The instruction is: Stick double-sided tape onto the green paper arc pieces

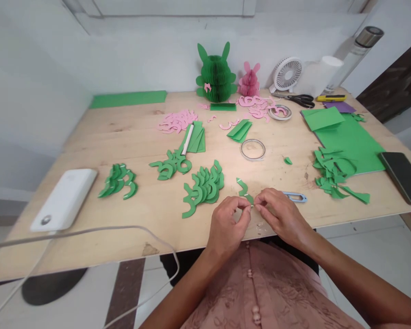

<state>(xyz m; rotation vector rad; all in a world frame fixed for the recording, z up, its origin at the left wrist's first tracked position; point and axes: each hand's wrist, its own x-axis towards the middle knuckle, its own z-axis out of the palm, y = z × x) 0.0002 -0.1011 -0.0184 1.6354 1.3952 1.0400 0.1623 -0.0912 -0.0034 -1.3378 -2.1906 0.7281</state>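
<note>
Cutout [244, 187] under double pinch, near side of worktop [130, 141]

The cutout is a wavy green strip with white bands. It lies right of center, just beyond the hands; its near end is at the fingertips.

Left hand [228, 224]: grip closed in a pinch, thumb and forefinger meeting at the near end of the cutout. Right hand [277, 214]: grip closed likewise, pinching the same end from the right. A pale sliver [252, 206] shows at the fingertips; which grip secures it cannot be told.

Adjacent items: a blue slotted tool [303, 198] lies just beside the right hand, partly hidden by it. An overlapping green stack [205, 185] lies near the left hand, on its far left side. A second green pile [171, 164] and a third green pile [118, 183] lie further left, followed by a white power bank [66, 196]. A thin tape roll [251, 158] lies flat on the far side of the cutout.

Right section: green scraps [334, 171] border a large green sheet [349, 146]; a black phone [404, 177] lies right of both.

Far section, left to right: pink cutouts [178, 121], a green paper rabbit [210, 75], a pink paper rabbit [249, 84], a white fan [288, 74] and black-handled scissors [303, 100].
</note>
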